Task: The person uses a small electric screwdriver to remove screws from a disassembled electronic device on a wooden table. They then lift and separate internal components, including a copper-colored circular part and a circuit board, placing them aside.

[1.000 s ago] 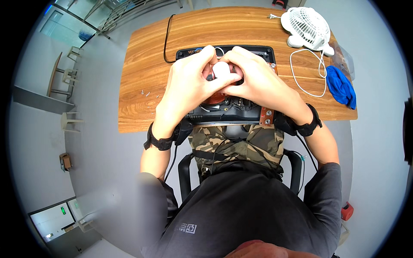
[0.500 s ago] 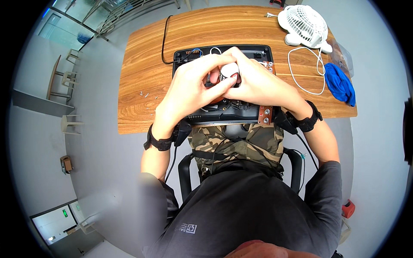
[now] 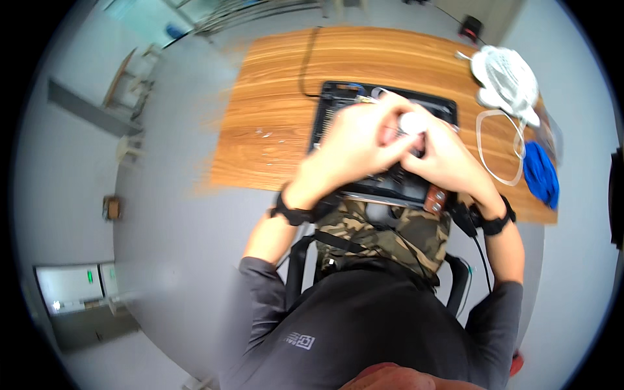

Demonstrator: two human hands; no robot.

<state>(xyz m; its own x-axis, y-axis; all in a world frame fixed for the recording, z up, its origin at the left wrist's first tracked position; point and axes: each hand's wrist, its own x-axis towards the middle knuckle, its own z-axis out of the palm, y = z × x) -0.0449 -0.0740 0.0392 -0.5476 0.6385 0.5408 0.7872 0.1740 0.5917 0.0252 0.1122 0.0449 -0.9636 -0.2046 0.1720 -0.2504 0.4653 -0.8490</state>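
My left hand (image 3: 357, 140) and my right hand (image 3: 445, 146) meet over an opened black appliance casing (image 3: 422, 100). Between their curled fingers is a small round part with a white top (image 3: 411, 123); its exact kind cannot be told. The left thumb and the right fingers both press against it. Motion blurs the hands, and they hide much of the casing's inside, where wiring and dark components show in part. A reddish-brown circuit board (image 3: 435, 199) with round metal contacts sits at the casing's near right corner.
The casing lies at the near edge of a wooden table (image 3: 273, 84). Several small screws (image 3: 263, 134) are scattered left of it. Toward the right are a white fan (image 3: 510, 78), its looped white cord (image 3: 480, 140) and a blue cloth (image 3: 541, 172). A black cord (image 3: 305, 65) runs behind.
The whole view has swung, so table and hands appear further right and slightly lower, with blur. Both hands stay together around the white-topped part over the casing.
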